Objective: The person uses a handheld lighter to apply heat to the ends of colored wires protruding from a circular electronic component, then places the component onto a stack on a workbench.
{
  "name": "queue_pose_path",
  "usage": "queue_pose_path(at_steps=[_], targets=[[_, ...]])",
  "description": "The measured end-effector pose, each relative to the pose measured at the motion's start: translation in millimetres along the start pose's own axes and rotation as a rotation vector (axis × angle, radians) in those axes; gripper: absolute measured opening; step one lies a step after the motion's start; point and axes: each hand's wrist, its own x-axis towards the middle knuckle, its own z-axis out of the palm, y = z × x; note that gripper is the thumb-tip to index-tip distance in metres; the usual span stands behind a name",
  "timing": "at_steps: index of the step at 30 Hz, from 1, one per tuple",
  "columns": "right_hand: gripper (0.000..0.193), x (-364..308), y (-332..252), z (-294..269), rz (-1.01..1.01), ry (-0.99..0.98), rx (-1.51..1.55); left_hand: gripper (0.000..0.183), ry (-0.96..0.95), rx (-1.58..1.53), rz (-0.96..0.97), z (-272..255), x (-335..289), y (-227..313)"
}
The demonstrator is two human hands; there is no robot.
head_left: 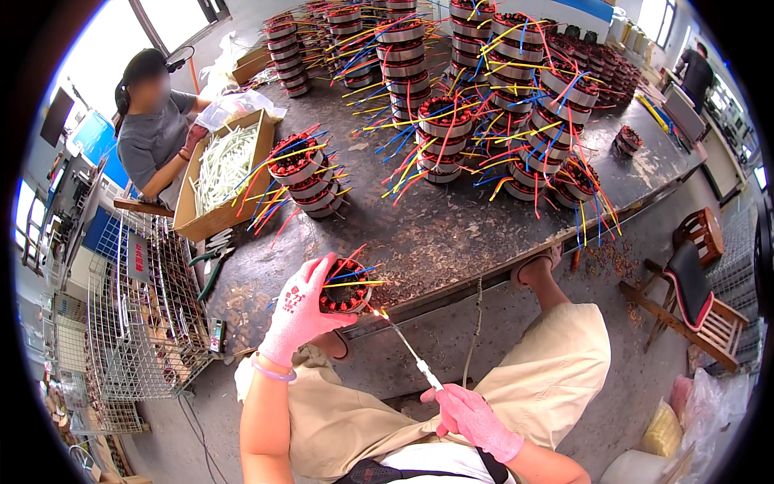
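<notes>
My left hand, in a pink glove, is wrapped around the side of a motor stator at the table's near edge. Red windings line its ring, and red, blue and yellow wires stick out from it. In my right hand, gloved in pink too, is a thin rod-like tool with a white grip. Its far end points up and left to the stator's lower right side, where a small bright orange glow shows. Whether the tip touches the stator or a lead, I cannot tell.
Several stacks of stators stand across the dark worn table. To the left are a cardboard box of pale sleeves, pliers and wire baskets. A person sits behind the box. A wooden chair stands at right.
</notes>
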Motion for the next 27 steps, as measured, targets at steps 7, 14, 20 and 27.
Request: queue_pose_path(at_steps=[7, 14, 20, 27], targets=[[0.036, 1, 2, -1, -0.004, 0.002, -0.015, 0.100, -0.006, 0.001, 0.000, 0, 1, 0], [0.035, 1, 2, -2, 0.001, -0.001, 0.024, 0.099, 0.000, 0.006, -0.003, 0, 0, 1], [0.033, 2, 3, -5, -0.007, 0.013, 0.061, 0.101, -0.026, -0.008, 0.012, -1, 0, 0], [0.033, -1, -10, -3, -0.019, 0.029, 0.020, 0.101, -0.044, 0.033, 0.149, -9, 4, 7]])
